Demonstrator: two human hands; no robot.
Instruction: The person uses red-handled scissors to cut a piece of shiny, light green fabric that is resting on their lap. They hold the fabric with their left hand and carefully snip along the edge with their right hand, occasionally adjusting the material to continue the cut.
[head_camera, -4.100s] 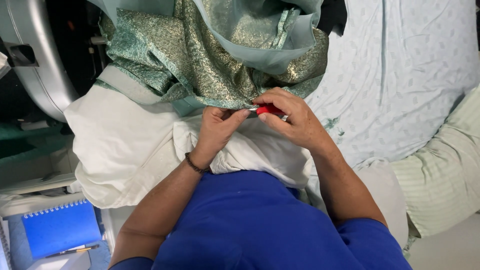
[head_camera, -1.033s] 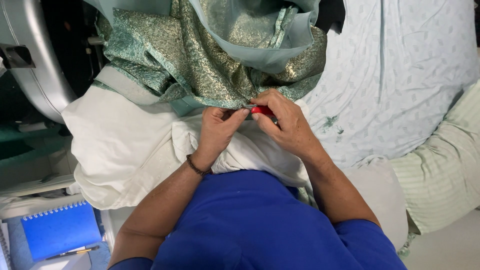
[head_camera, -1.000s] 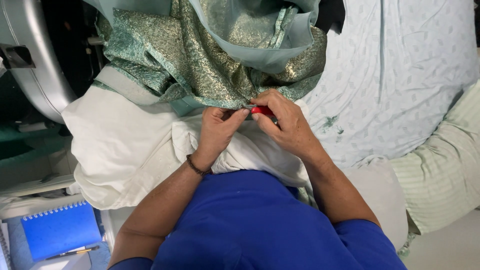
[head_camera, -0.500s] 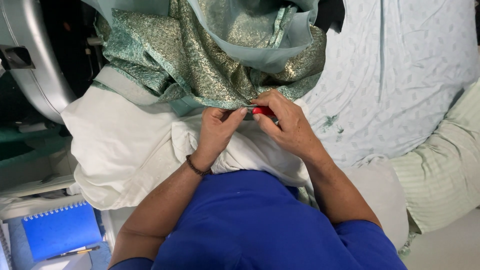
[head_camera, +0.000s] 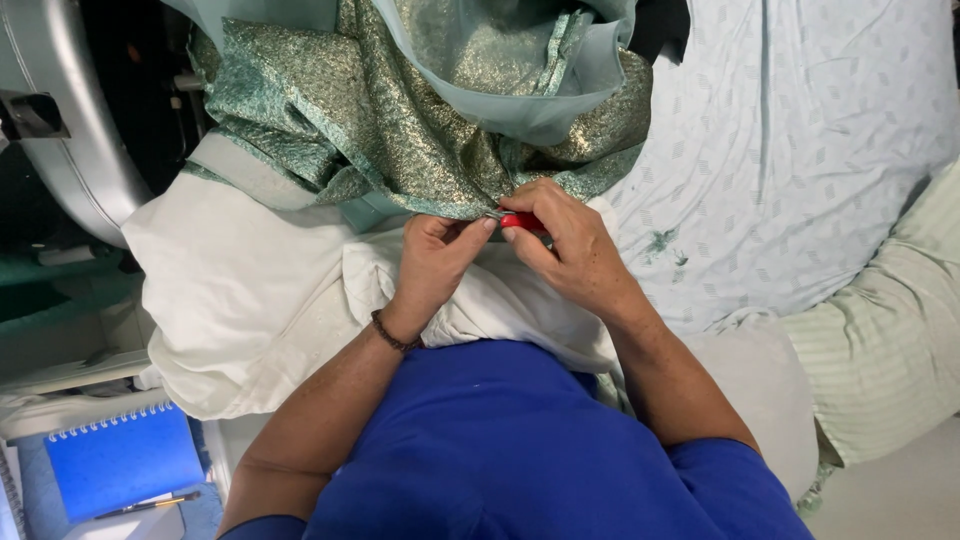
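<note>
Green-gold brocade fabric (head_camera: 400, 130) edge pinched by left hand (head_camera: 435, 262); small red-handled tool (head_camera: 522, 221) gripped in right hand (head_camera: 565, 250), just below fabric. Stitch-level work judged underway; steady tension, fine tool control called for.

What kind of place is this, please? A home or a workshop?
Probably a home sewing corner, though I cannot be sure. The hands work green-gold brocade fabric over white cloth on a patterned bedsheet, with a blue spiral notebook nearby.

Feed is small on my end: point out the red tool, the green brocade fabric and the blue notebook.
red tool (head_camera: 523, 221), head view, red handle showing between the fingers.
green brocade fabric (head_camera: 330, 120), head view, middle fold.
blue notebook (head_camera: 120, 465), head view, cover centre.
</note>
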